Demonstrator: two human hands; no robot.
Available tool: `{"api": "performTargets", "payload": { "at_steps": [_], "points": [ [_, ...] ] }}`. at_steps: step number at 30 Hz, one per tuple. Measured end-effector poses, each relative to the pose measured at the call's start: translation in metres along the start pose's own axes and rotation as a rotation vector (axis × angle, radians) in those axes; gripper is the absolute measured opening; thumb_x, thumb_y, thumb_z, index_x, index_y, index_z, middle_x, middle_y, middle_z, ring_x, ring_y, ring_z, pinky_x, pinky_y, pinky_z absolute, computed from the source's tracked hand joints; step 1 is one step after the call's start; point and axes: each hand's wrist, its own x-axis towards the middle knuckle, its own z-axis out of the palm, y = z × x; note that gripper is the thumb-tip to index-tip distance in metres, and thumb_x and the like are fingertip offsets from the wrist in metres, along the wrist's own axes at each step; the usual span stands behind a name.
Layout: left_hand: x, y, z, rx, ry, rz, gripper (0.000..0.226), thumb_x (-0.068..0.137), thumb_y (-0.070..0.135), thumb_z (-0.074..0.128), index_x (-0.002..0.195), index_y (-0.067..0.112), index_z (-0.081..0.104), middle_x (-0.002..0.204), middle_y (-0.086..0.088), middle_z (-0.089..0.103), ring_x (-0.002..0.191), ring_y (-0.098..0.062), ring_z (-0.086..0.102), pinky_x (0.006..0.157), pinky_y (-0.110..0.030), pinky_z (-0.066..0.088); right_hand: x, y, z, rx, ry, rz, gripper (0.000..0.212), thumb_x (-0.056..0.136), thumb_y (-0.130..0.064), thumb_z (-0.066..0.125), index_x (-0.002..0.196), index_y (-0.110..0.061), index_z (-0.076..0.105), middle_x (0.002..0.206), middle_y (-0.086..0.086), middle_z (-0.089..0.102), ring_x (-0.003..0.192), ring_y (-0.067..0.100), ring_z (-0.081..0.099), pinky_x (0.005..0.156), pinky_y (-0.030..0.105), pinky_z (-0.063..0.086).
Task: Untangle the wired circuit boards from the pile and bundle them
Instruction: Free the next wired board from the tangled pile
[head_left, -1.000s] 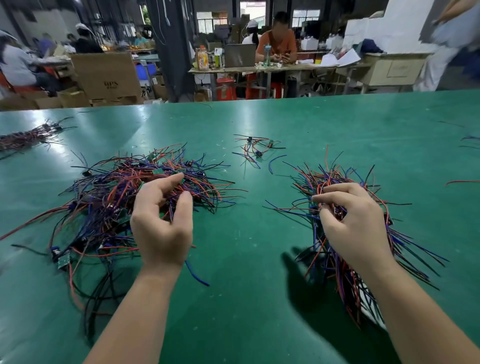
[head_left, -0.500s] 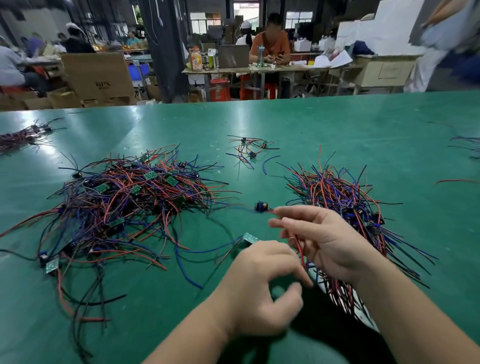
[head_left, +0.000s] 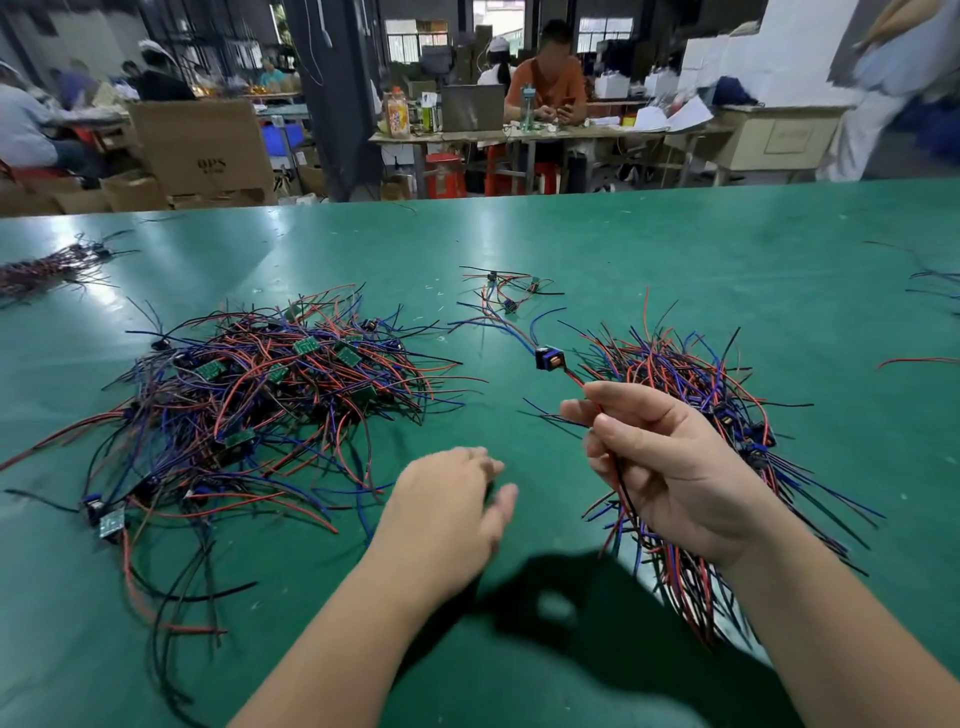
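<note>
While the left hand hangs just above the tabletop with its fingers loosely spread and nothing in them, a little blurred on my feed, the right hand pinches a red wire and a black wire together between thumb and forefinger. Those two wires rise from the pinch to a small block of black and blue plastic with a copper-coloured coil in its face. Blue wires trail away from its far side. Below the pinch the wires run down through the curled fingers.

The pile lies left of the left hand. It is a low, wide tangle of thin red, blue and black wires, glossy and looping over one another. Small green boards, flat and rectangular, are caught among them near the top, and I see one more at the near left edge. To the right, partly under the right forearm, sits a second heap. Its wires lie more nearly in one direction and fan out at both ends, with dark blocks along its right side. A few loose wired pieces lie farther back between the two. The tabletop is a smooth green mat with a soft sheen.
</note>
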Motion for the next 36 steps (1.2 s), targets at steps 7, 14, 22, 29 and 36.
{"api": "performTargets", "payload": {
  "at_steps": [7,14,22,29,36],
  "points": [
    [0.003,0.023,-0.025,-1.324,0.117,-0.242,0.04,0.083,0.047,0.048,0.103,0.019,0.068,0.096,0.002,0.074,0.09,-0.006,0.068,0.081,-0.018,0.051,-0.004,0.007,0.002,-0.066,-0.152,0.057,0.037,0.055,-0.021,0.089,0.09,-0.017,0.077,0.098,0.014,0.073,0.07,0.013,0.064,0.064,0.017,0.051],
    [0.001,0.028,-0.03,-1.75,0.132,-0.364,0.031,0.069,0.035,0.064,0.089,0.012,0.07,0.075,-0.005,0.072,0.063,-0.014,0.067,0.055,-0.023,0.055,-0.008,0.016,0.013,-0.385,-0.234,0.198,0.009,0.084,-0.01,0.066,0.086,-0.009,0.075,0.094,0.014,0.073,0.089,0.024,0.069,0.077,0.025,0.055],
    [-0.008,0.028,-0.033,-1.443,-0.169,-0.282,0.026,0.054,0.033,0.078,0.069,0.013,0.076,0.06,-0.004,0.066,0.043,-0.009,0.054,0.044,-0.018,0.046,0.004,0.019,0.006,-0.157,0.056,0.201,0.028,0.067,-0.027,0.071,0.085,-0.007,0.075,0.078,0.009,0.063,0.061,0.014,0.053,0.055,0.018,0.045],
    [-0.006,0.025,-0.033,-1.347,-0.198,-0.343,0.036,0.054,0.043,0.077,0.069,0.01,0.075,0.073,-0.011,0.073,0.061,-0.017,0.07,0.053,-0.022,0.054,0.005,0.018,0.002,-0.159,0.04,0.244,0.013,0.061,-0.014,0.073,0.071,-0.005,0.074,0.062,0.005,0.065,0.052,0.008,0.055,0.051,0.015,0.046],
    [-0.006,0.028,-0.028,-1.481,-0.283,-0.416,0.036,0.052,0.021,0.081,0.083,0.005,0.074,0.073,-0.01,0.072,0.057,-0.012,0.066,0.052,-0.019,0.051,0.006,0.019,0.0,-0.302,0.082,0.229,0.014,0.055,-0.018,0.077,0.065,-0.009,0.074,0.061,0.006,0.062,0.05,0.009,0.053,0.05,0.016,0.042]
  ]
}}
